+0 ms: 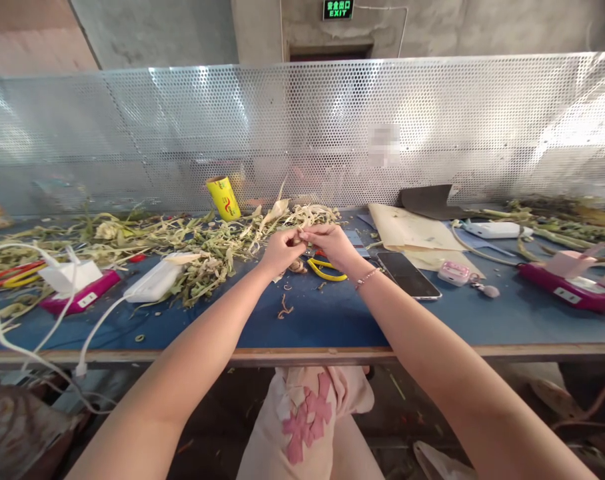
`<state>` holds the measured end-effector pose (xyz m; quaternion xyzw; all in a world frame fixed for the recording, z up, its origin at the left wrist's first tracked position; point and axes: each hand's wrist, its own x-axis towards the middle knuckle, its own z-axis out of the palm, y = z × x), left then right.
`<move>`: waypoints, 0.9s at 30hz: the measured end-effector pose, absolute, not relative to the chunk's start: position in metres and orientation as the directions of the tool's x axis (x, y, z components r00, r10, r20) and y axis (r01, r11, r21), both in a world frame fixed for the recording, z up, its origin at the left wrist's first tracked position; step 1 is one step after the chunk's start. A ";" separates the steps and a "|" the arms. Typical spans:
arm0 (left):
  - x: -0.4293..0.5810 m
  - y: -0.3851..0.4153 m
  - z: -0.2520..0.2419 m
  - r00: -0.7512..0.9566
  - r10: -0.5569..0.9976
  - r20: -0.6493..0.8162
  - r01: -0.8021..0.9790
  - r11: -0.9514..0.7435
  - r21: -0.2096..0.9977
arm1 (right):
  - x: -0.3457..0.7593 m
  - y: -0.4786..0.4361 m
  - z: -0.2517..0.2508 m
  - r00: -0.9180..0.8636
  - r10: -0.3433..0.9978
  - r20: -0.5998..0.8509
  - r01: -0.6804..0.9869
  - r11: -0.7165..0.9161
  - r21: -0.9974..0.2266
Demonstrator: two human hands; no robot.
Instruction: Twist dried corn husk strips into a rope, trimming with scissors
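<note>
My left hand (283, 251) and my right hand (331, 245) meet above the blue table (307, 327), fingertips pinched together. What lies between the fingers is mostly hidden and too small to name. A bracelet (367, 277) circles my right wrist. Just below the hands rests a tool with yellow looped handles (327, 272), its working end covered. A small brown dried clump (297, 266) sits beside it, and thin dry scraps (284, 308) lie nearer the front edge. Behind and left of my hands spreads a heap of withered leaves and stalks (217, 250).
A yellow tube (223, 199) stands tilted at the back. To the right are a black phone (408, 275), a pink case (453, 273) and papers (407, 230). Magenta power strips (82, 297) with white cables flank both sides. A perforated metal screen (282, 133) borders the back.
</note>
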<state>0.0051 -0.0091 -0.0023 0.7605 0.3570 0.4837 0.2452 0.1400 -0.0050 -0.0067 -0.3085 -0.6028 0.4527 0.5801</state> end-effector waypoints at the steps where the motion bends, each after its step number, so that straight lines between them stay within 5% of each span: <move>1: 0.005 -0.010 -0.002 0.281 0.780 0.559 0.291 -0.624 0.725 | 0.140 -0.006 -0.007 -0.149 0.910 0.387 -0.181 0.359 -0.915; 11: 0.004 0.000 -0.007 0.331 0.816 0.473 -0.056 -0.484 0.873 | 0.139 -0.006 -0.005 -0.110 0.911 0.398 -0.190 0.373 -0.908; 18: 0.004 0.010 -0.013 0.212 0.863 0.459 0.153 -0.493 0.857 | 0.140 -0.002 -0.009 -0.112 0.900 0.420 -0.077 0.414 -0.907; 27: 0.002 0.009 -0.012 0.143 0.810 0.569 0.208 -0.587 0.782 | 0.138 -0.004 -0.009 -0.042 0.905 0.423 -0.147 0.414 -0.899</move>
